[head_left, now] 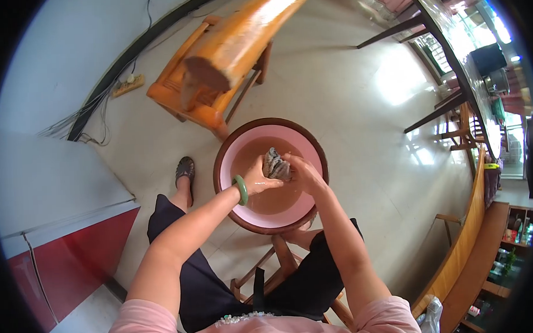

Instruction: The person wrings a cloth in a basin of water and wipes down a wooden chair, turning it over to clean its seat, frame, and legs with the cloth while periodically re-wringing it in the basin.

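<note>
Above brownish water [266, 203] in a pink basin with a brown rim [221, 194], my two hands hold a bunched, wet-looking grey cloth [275, 165]. My left hand [257, 178], below a green bangle [241, 189], is closed around the cloth's left and lower side. From the right, my right hand [305, 172] presses its curled fingers against the other side. The palms and some fingertips are hidden from the camera. Folds and patterning on the cloth are too small to make out.
An orange wooden chair [181, 90] stands just beyond the basin, with a thick wooden piece [244, 38] rising over it. At left are a red-fronted cabinet [82, 261] and a power strip [127, 85] with cables. A dark-legged table [449, 31] is at right.
</note>
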Available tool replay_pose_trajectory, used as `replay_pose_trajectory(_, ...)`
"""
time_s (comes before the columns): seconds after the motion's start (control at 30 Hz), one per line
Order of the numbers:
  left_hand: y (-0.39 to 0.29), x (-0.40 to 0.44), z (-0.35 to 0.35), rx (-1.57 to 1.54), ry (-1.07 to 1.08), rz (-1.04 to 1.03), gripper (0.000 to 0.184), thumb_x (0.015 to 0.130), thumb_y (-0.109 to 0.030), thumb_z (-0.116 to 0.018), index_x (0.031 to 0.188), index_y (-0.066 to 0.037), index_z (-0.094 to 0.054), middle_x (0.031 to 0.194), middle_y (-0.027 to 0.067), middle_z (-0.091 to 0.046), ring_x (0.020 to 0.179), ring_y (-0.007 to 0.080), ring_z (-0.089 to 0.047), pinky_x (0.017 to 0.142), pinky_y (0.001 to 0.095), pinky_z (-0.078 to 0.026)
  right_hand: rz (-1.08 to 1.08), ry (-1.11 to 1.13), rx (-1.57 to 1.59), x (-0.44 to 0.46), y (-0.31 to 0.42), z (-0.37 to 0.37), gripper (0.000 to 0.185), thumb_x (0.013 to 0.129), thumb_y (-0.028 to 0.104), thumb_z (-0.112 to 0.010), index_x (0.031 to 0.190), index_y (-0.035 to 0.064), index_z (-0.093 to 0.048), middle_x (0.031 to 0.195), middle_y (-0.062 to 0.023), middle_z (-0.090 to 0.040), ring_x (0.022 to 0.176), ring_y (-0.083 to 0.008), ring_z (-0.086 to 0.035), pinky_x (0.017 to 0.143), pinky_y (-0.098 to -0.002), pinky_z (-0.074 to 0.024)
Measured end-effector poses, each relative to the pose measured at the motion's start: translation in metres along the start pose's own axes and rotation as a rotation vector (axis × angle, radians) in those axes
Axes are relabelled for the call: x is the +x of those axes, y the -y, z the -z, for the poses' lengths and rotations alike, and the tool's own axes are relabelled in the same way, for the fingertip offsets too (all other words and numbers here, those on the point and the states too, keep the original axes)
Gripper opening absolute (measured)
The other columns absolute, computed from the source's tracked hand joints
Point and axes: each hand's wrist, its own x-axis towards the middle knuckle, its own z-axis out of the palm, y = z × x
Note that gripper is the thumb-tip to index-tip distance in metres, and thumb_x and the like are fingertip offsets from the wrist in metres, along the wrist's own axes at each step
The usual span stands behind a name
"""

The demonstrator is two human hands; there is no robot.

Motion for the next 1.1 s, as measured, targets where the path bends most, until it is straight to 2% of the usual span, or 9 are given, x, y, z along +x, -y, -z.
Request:
replay_pose_trajectory(0.07, -0.015, -0.004, 0.016, -0.157, 0.060, 0.061, 0.070, 0.064, -0.019, -0.073, 0.119, 0.002, -0.034, 0.100, 0.0095, -0.053, 0.097, 0.0126, -0.049, 0.085, 0.0255, -0.039, 0.203, 0.096, -0.409, 0.008, -0.013, 0.006, 0.029, 0.078, 0.021, -0.059, 0.099, 0.0022, -0.056, 0.087, -0.0055, -0.058, 0.074, -0.0120, -0.054, 0.063, -0.0215, -0.0418)
replay_pose_trajectory(0.17, -0.018, -0.011, 0.029, -0.598, 0.126, 0.266, 0.031, 0.074, -0.003, -0.058, 0.104, 0.001, -0.051, 0.098, 0.0055, -0.055, 0.092, 0.0115, -0.051, 0.082, 0.0243, -0.040, 0.414, 0.077, -0.529, 0.010, -0.020, 0.003, 0.020, 0.078, 0.011, -0.059, 0.094, 0.0003, -0.058, 0.087, -0.0048, -0.058, 0.074, -0.0096, -0.053, 0.064, -0.0223, -0.0426)
replay_pose_trajectory(0.33, -0.017, -0.016, 0.056, -0.668, 0.000, 0.169, 0.024, 0.073, -0.001, -0.052, 0.096, 0.001, -0.057, 0.087, 0.0031, -0.058, 0.085, 0.0102, -0.052, 0.079, 0.0231, -0.040, 0.811, -0.100, -0.558, -0.014, -0.025, -0.025, 0.010, 0.078, 0.002, -0.054, 0.087, -0.0025, -0.054, 0.083, -0.0031, -0.057, 0.074, -0.0078, -0.052, 0.067, -0.0206, -0.0424)
replay_pose_trajectory(0.53, -0.010, -0.030, 0.075, -0.673, 0.030, 0.032, 0.018, 0.074, -0.007, -0.044, 0.089, -0.001, -0.053, 0.081, 0.0009, -0.052, 0.077, 0.0064, -0.047, 0.069, 0.0205, -0.038, 0.799, -0.105, -0.818, -0.030, -0.049, -0.073, 0.012, 0.077, 0.005, -0.057, 0.087, -0.0005, -0.054, 0.076, -0.0010, -0.055, 0.070, -0.0061, -0.050, 0.065, -0.0185, -0.0413)
replay_pose_trajectory(0.6, -0.004, -0.034, 0.073, -0.439, -0.046, -0.127, 0.014, 0.076, -0.014, -0.048, 0.084, -0.002, -0.048, 0.078, 0.0005, -0.050, 0.074, 0.0079, -0.046, 0.067, 0.0229, -0.038, 0.631, -0.040, -0.655, -0.024, -0.051, -0.086, 0.012, 0.076, 0.006, -0.057, 0.086, 0.0000, -0.053, 0.072, -0.0016, -0.054, 0.066, -0.0069, -0.050, 0.064, -0.0185, -0.0416)
replay_pose_trajectory(0.7, -0.038, -0.049, 0.105, -0.475, -0.014, 0.079, 0.020, 0.073, -0.018, -0.055, 0.083, -0.002, -0.046, 0.077, 0.0026, -0.050, 0.073, 0.0120, -0.048, 0.065, 0.0267, -0.041, 0.641, 0.005, -0.234, -0.028, -0.029, -0.108, 0.004, 0.075, 0.004, -0.052, 0.078, 0.0052, -0.049, 0.070, -0.0016, -0.050, 0.065, -0.0105, -0.053, 0.059, -0.0233, -0.0454)
replay_pose_trajectory(0.77, -0.028, -0.047, 0.122, -0.038, -0.218, -0.129, 0.026, 0.069, -0.017, -0.060, 0.085, -0.002, -0.046, 0.077, 0.0055, -0.050, 0.072, 0.0152, -0.049, 0.063, 0.0295, -0.042, 0.650, 0.000, -0.043, -0.044, -0.013, -0.138, 0.008, 0.073, -0.001, -0.049, 0.069, 0.0056, -0.046, 0.065, -0.0006, -0.048, 0.060, -0.0098, -0.048, 0.057, -0.0198, -0.0410)
replay_pose_trajectory(0.87, -0.009, -0.043, 0.162, 0.145, -0.380, -0.386, 0.016, 0.064, -0.008, -0.057, 0.078, -0.004, -0.053, 0.077, 0.0115, -0.054, 0.072, 0.0258, -0.053, 0.063, 0.0334, -0.042, 0.701, 0.105, -0.032, -0.041, -0.001, -0.147, 0.008, 0.073, 0.000, -0.050, 0.071, 0.0057, -0.046, 0.066, -0.0006, -0.048, 0.062, -0.0090, -0.048, 0.056, -0.0196, -0.0397)
replay_pose_trajectory(1.1, -0.014, -0.060, 0.217, 0.186, -0.840, 0.158, 0.015, 0.077, -0.011, -0.045, 0.087, -0.009, -0.056, 0.079, 0.0152, -0.058, 0.073, 0.0322, -0.057, 0.062, 0.0393, -0.045, 0.696, 0.336, -0.726, -0.059, 0.013, -0.227, 0.021, 0.069, -0.005, -0.047, 0.089, 0.0010, -0.053, 0.082, -0.0023, -0.054, 0.075, -0.0079, -0.049, 0.066, -0.0195, -0.0390)
